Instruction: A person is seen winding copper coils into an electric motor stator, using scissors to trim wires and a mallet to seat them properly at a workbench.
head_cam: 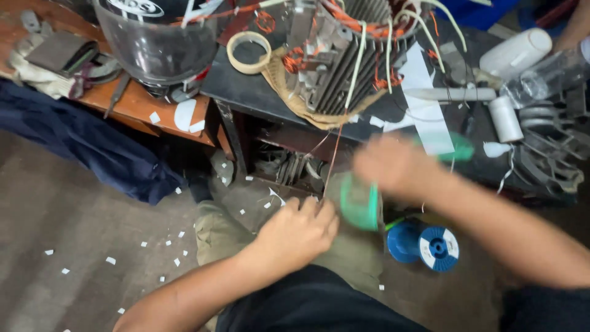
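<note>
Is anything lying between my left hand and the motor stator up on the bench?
Nothing solid. From the left hand a thin copper wire runs up to the motor stator; the blurred right hand and green spool sit just beside that line.

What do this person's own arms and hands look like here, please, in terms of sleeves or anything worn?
Both forearms are bare, with no sleeve showing below the elbow. The left hand and right hand wear no gloves; no watch or ring is visible, though the right hand is motion-blurred, so small items there cannot be ruled out.

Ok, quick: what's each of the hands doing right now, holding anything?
Left hand: closed, fingers pinching a thin copper-coloured wire.
Right hand: motion-blurred, by a green plastic spool; grip cannot be told.
</note>
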